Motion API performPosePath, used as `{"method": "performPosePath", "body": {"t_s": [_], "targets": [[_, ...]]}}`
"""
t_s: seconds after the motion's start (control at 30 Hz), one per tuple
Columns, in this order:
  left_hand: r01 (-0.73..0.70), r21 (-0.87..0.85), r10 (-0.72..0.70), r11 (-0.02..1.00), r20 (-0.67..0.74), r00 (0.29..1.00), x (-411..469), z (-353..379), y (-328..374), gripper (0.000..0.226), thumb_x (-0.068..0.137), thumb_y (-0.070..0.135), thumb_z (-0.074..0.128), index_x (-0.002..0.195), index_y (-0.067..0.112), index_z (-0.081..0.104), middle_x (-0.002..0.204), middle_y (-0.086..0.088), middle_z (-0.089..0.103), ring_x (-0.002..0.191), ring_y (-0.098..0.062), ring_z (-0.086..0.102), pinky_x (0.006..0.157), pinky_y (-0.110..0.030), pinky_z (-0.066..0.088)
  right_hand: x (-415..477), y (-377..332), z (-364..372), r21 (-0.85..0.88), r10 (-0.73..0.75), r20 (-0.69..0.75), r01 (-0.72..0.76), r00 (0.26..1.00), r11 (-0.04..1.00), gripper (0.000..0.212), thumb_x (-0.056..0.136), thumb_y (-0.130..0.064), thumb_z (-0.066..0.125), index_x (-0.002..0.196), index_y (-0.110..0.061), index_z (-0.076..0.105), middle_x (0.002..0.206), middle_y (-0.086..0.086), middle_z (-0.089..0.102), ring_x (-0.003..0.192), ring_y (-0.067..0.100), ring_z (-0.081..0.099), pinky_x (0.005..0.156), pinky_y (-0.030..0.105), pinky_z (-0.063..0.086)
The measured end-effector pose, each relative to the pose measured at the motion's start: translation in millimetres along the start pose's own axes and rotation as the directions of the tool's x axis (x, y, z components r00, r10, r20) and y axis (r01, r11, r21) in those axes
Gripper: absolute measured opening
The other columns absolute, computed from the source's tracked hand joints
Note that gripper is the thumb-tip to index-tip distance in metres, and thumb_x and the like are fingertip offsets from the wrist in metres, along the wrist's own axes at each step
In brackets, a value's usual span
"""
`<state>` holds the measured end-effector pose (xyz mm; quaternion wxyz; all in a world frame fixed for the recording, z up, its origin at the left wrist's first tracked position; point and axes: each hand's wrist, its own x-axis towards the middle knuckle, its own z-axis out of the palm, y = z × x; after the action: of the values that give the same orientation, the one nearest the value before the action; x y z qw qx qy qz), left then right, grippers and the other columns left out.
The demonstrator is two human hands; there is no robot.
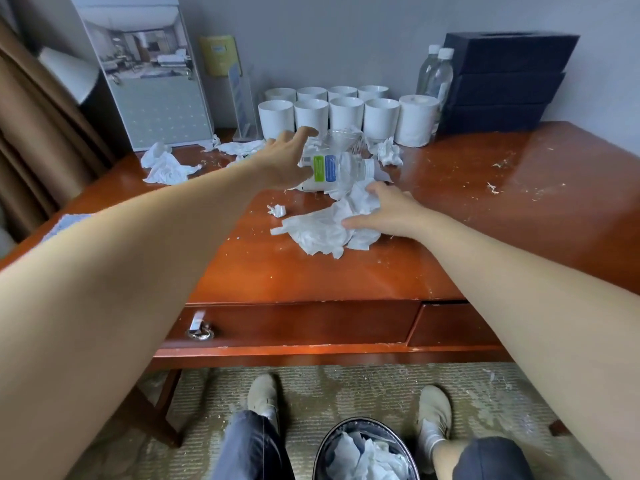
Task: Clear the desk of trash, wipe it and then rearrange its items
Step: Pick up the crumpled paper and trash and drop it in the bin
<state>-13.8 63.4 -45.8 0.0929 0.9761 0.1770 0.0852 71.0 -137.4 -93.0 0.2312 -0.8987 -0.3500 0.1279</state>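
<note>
Left hand grips bottle, right hand clutches tissue.

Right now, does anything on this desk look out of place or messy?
A plastic bottle lies on its side in the middle of the desk among crumpled tissues; more tissues sit back left, and pale crumbs speckle its right side. The mugs behind stand in tidy rows.
</note>
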Motion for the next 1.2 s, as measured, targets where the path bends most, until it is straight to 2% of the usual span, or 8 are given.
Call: {"method": "performPosePath", "body": {"t_s": [0.23, 0.4, 0.53, 0.63, 0.73, 0.87, 1.03, 1.2], "targets": [[0.104, -0.106, -0.091, 0.989, 0.116, 0.989, 52, 7, -9, 0.042, 0.103, 0.023, 0.039, 0.145, 0.02, 0.04, 0.142, -0.012, 0.05, 0.123, -0.034, 0.051, 0.102, -0.045, 0.045, 32, 2, 0, -0.093, -0.037, 0.024, 0.04, 0.999, 0.995, 0.094, 0.073, -0.063, 0.073, 0.148, -0.02, 0.035, 0.152, -0.002, 0.038, 0.142, 0.029, 0.026, 0.109, 0.045, 0.033], [0.049, -0.083, -0.061, 0.995, -0.147, 0.987, 50, 4, -21, 0.026, 0.101, 0.027, 0.051, 0.118, 0.013, 0.066, 0.116, -0.007, 0.066, 0.096, -0.026, 0.062, 0.078, -0.037, 0.052, 42, 3, 5, -0.053, -0.026, -0.053, 0.024, 0.998, 0.998, 0.071, 0.079, -0.055, 0.072, 0.138, -0.024, 0.048, 0.143, 0.001, 0.048, 0.137, 0.028, 0.033, 0.105, 0.042, 0.037], [-0.001, -0.117, -0.024, 0.993, -0.204, 0.979, 27, -8, -32, 0.024, 0.096, 0.027, 0.053, 0.111, 0.015, 0.067, 0.103, -0.003, 0.066, 0.085, -0.022, 0.061, 0.072, -0.033, 0.052, 37, -2, 3, -0.021, -0.055, -0.203, 0.051, 0.978, 0.998, 0.012, 0.086, -0.029, 0.067, 0.086, -0.022, 0.058, 0.105, 0.001, 0.062, 0.103, 0.028, 0.055, 0.077, 0.035, 0.046], [-0.011, -0.102, -0.003, 0.995, -0.137, 0.991, 6, -17, -39, 0.023, 0.093, 0.026, 0.053, 0.106, 0.014, 0.067, 0.098, -0.003, 0.067, 0.085, -0.023, 0.061, 0.071, -0.032, 0.048, 26, -10, -2, 0.005, -0.048, -0.24, 0.051, 0.97, 0.999, 0.032, 0.085, -0.02, 0.062, 0.064, -0.02, 0.038, 0.068, -0.002, 0.044, 0.074, 0.025, 0.047, 0.054, 0.031, 0.03], [0.015, -0.054, -0.017, 0.998, -0.036, 0.999, -13, -18, -46, 0.019, 0.091, 0.025, 0.056, 0.1, 0.013, 0.068, 0.089, -0.003, 0.064, 0.084, -0.023, 0.058, 0.066, -0.029, 0.043, 16, -14, -7, -0.029, -0.024, -0.208, 0.019, 0.978, 0.999, 0.009, 0.086, -0.019, 0.059, 0.093, -0.014, 0.058, 0.092, 0.006, 0.06, 0.087, 0.028, 0.055, 0.064, 0.033, 0.041], [0.033, -0.012, -0.032, 0.999, 0.086, 0.996, -27, -12, -55, 0.024, 0.092, 0.027, 0.058, 0.112, 0.016, 0.066, 0.107, -0.002, 0.064, 0.096, -0.022, 0.058, 0.078, -0.03, 0.044, 6, -14, -5, -0.032, -0.013, -0.054, 0.011, 0.998, 0.999, 0.065, 0.086, -0.023, 0.06, 0.146, -0.028, 0.034, 0.146, 0.006, 0.041, 0.132, 0.032, 0.038, 0.098, 0.038, 0.041], [0.072, -0.03, -0.071, 0.997, 0.037, 0.997, -18, -2, -59, 0.041, 0.093, 0.017, 0.063, 0.132, 0.013, 0.05, 0.121, -0.009, 0.061, 0.107, -0.027, 0.058, 0.09, -0.038, 0.051, 2, -15, 9, -0.077, -0.09, 0.105, 0.099, 0.99, 0.992, 0.079, 0.081, -0.055, 0.068, 0.148, -0.048, 0.026, 0.155, -0.001, 0.032, 0.143, 0.034, 0.024, 0.114, 0.048, 0.028], [0.098, -0.034, -0.097, 0.995, 0.028, 0.995, 10, 13, -64, 0.047, 0.09, 0.024, 0.068, 0.13, 0.013, 0.046, 0.12, -0.01, 0.061, 0.107, -0.028, 0.059, 0.093, -0.042, 0.051, 24, -8, 20, -0.094, -0.104, 0.048, 0.108, 0.993, 0.99, 0.049, 0.086, -0.05, 0.063, 0.134, -0.047, 0.051, 0.149, -0.003, 0.043, 0.142, 0.029, 0.025, 0.11, 0.046, 0.031]]}}
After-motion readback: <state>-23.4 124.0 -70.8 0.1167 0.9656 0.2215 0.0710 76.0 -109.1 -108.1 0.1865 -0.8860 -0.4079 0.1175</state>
